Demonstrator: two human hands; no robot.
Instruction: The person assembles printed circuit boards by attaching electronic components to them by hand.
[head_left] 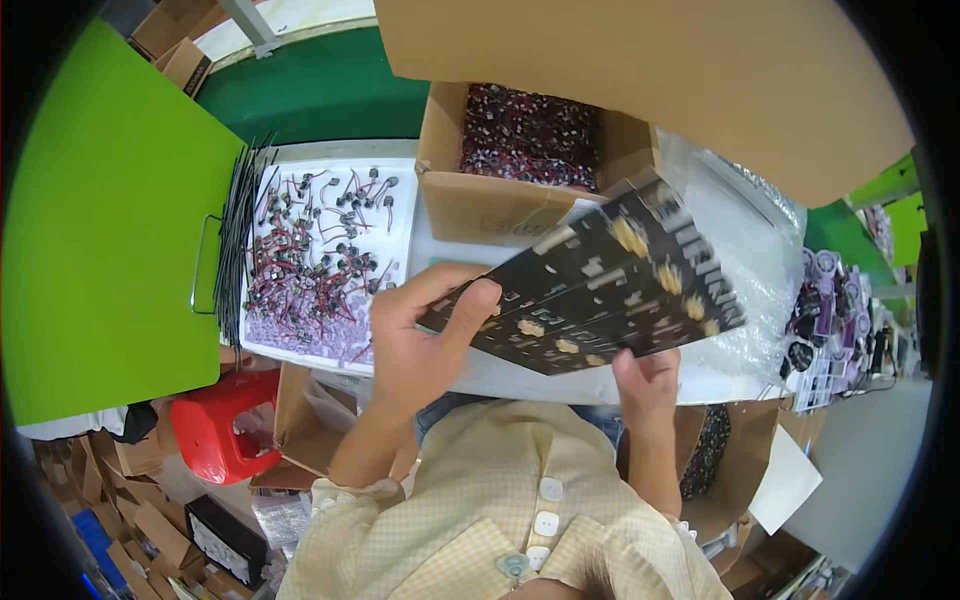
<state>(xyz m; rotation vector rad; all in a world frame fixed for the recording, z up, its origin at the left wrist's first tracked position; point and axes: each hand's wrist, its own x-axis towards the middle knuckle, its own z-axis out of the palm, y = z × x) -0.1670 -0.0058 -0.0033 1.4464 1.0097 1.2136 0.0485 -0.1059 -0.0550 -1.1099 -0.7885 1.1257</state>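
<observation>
A black circuit board panel [590,300] with rows of pale rectangles and yellowish patches is held tilted above the white work table, slightly blurred. My left hand [430,335] grips its left end, thumb on top and fingers underneath. At the lower right edge my right hand [645,380] pinches it between thumb and fingers, which are partly hidden by the panel. To the left of my left hand, a white tray [400,225] holds many small black parts with red and black wires, and a layer of small purple pieces.
Behind the panel stands an open cardboard box [500,210] filled with wired parts. Black cable lengths [238,240] lie beside the tray, next to a green panel [110,250]. Clear bubble wrap [750,260] covers the right side. A red stool [205,430] stands below left.
</observation>
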